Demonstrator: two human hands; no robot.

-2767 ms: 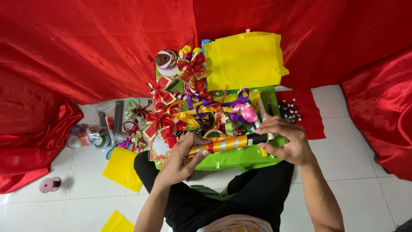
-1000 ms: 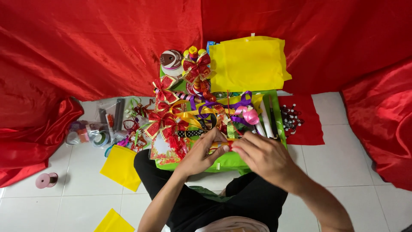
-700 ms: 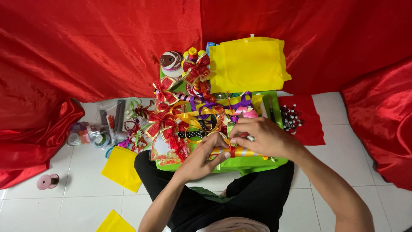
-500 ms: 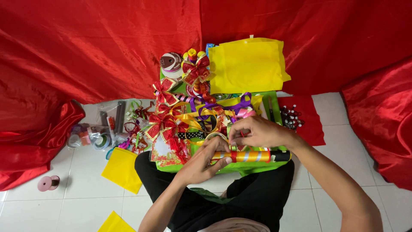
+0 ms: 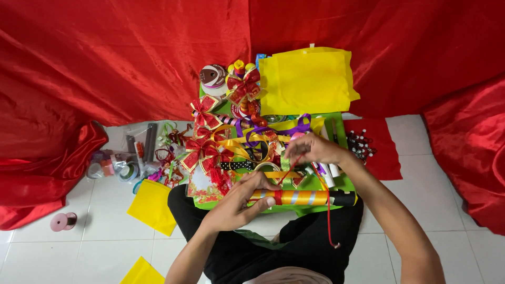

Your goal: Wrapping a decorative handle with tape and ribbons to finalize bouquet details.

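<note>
Winding a thin red ribbon [image 5: 288, 169] around a gold-and-silver striped stick [image 5: 300, 198].

Left hand [image 5: 243, 197] closes around the stick's near end, thumb pressing the red wraps in place, the stick lying level over the green tray's [image 5: 343, 181] front edge above the lap. Right hand [image 5: 315, 149] pinches the ribbon taut, raised over the heap of bows [image 5: 202, 150]; the loose tail [image 5: 329, 221] hangs down. By my reading, wrapping has only started, and the next turn calls for steady tension while the left rotates the stick.

A green tray [image 5: 344, 181] of ribbon bows [image 5: 202, 152] rests on the white tiled floor [image 5: 94, 231].
</note>
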